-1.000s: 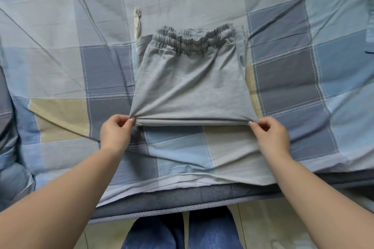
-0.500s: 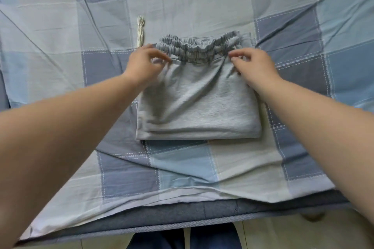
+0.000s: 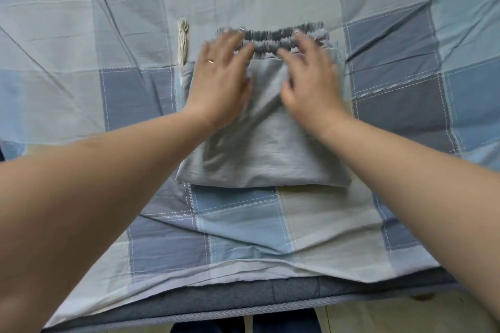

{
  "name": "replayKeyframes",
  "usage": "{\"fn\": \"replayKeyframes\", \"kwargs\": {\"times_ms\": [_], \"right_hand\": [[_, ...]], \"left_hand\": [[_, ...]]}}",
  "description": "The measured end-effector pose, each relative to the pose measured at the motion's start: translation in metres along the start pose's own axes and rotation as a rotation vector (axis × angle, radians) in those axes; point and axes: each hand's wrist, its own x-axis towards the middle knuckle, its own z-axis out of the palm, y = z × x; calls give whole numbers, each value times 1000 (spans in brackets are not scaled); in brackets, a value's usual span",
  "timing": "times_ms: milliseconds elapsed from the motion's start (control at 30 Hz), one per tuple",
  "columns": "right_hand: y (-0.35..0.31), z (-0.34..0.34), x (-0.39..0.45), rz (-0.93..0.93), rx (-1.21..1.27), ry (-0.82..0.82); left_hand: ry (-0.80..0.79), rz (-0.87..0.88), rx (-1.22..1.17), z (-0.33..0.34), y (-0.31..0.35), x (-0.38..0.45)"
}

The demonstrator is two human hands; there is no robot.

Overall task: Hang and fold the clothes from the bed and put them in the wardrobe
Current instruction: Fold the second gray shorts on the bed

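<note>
Under my left hand [image 3: 220, 81] and right hand [image 3: 311, 81] I see folded grey trousers [image 3: 265, 154] of soft, matt knit cloth, smooth apart from a few shallow creases. Just beyond my fingertips their waistband [image 3: 273, 39] is gathered into tight, ribbed ruffles. Left of my left hand lies a cream drawstring [image 3: 182, 40] of twisted cord with a frayed tip. Around both hands spreads a thin, matt, wrinkled woven check sheet [image 3: 392, 89] with pale stitch lines. A small glossy metal ring [image 3: 210, 61] glints on my left hand.
</note>
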Motion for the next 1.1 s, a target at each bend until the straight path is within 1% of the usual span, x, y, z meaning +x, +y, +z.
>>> {"fn": "replayKeyframes", "kwargs": {"times_ms": [33,67,100,167,267,367,467,533,567,600,667,733,833,900,1000,1100], "right_hand": [[-4,10,-4,-76,-86,-85],[-3,20,-9,-116,-186,-166],[1,29,-14,-132,-288,-228],[20,44,-21,-147,-440,-281],[43,48,-26,-173,-534,-316],[65,37,-33,-104,-574,-358],[77,21,-39,1,-527,-385],[75,13,-46,38,-438,-386],[74,9,-53,77,-350,-361],[74,7,-61,153,-226,-312],[80,1,-73,380,79,-181],[86,-2,-76,551,320,-100],[85,-2,-64,741,698,-129],[80,-2,-55,798,900,-183],[68,-2,-45,811,993,-256],[58,-2,-45,801,980,-222]], "left_hand": [[-70,91,49,9,6,-3],[-143,129,105,19,9,-6],[-198,128,168,29,7,-9],[-235,122,291,44,-8,-13],[-237,166,377,51,-38,-20],[-276,95,381,50,-55,-29],[-295,-98,343,44,-60,-47],[-318,-254,219,37,-62,-59],[-299,-305,135,33,-62,-67],[-249,-340,39,30,-61,-76],[-120,-420,-150,26,-58,-90],[-40,-557,-337,24,-53,-98],[-15,-801,-650,21,-44,-89],[-43,-878,-727,18,-40,-75],[-131,-892,-828,14,-34,-57],[-196,-926,-934,10,-29,-52]]}}
